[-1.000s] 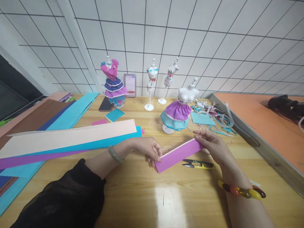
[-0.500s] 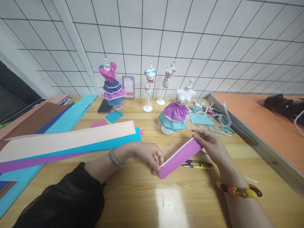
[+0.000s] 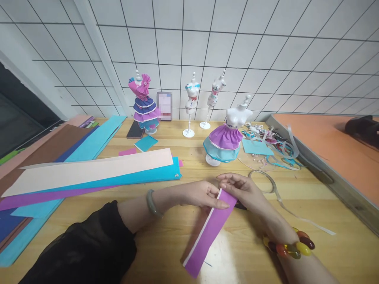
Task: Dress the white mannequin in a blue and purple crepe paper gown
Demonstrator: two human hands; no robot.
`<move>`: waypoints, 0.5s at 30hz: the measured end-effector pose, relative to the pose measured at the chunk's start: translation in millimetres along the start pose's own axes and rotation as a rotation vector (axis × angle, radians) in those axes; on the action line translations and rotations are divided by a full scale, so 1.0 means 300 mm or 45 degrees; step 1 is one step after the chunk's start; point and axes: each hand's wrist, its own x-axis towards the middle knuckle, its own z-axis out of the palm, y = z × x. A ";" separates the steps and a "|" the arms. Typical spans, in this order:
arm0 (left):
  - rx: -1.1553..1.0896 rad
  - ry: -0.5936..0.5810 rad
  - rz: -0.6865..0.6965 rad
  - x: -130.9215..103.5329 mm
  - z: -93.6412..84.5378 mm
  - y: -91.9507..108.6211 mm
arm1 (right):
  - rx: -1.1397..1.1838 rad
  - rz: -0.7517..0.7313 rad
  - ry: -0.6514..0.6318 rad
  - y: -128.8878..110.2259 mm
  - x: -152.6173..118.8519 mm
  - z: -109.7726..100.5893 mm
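Note:
A purple paper strip with a white band along one long edge slants down toward me, its lower end hanging free. Near its upper end my left hand pinches it, thumb lying across the purple face. At the top corner my right hand also grips the strip, fingers closed. The two hands are close together. Beyond them stands a small white mannequin in a purple and light blue ruffled skirt. The scissors under my right hand are almost wholly hidden.
Long coloured paper sheets lie at left. Behind stand a dressed mannequin, two smaller mannequins and a phone against the tiled wall. A tape roll, a light blue square and ribbon scraps lie at right.
My left hand has left the strip's lower end and slid up beside my right hand. The strip now hangs steeper toward me. The tape roll has come into view.

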 end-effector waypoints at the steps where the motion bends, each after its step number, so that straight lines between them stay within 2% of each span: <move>1: -0.044 0.032 -0.004 0.003 0.002 -0.006 | 0.032 0.023 0.000 0.003 0.002 0.008; 4: -0.206 0.180 0.012 0.014 -0.009 -0.021 | 0.200 0.103 -0.021 0.010 0.006 0.018; 9: -0.491 0.424 0.228 0.023 -0.040 -0.012 | 0.389 0.107 -0.135 0.005 0.007 0.014; 12: -0.498 0.472 0.282 0.015 -0.060 -0.004 | 0.386 0.167 -0.166 -0.003 0.004 0.008; 15: -0.405 0.382 0.250 -0.004 -0.091 0.002 | 0.332 0.224 -0.113 -0.004 0.001 -0.005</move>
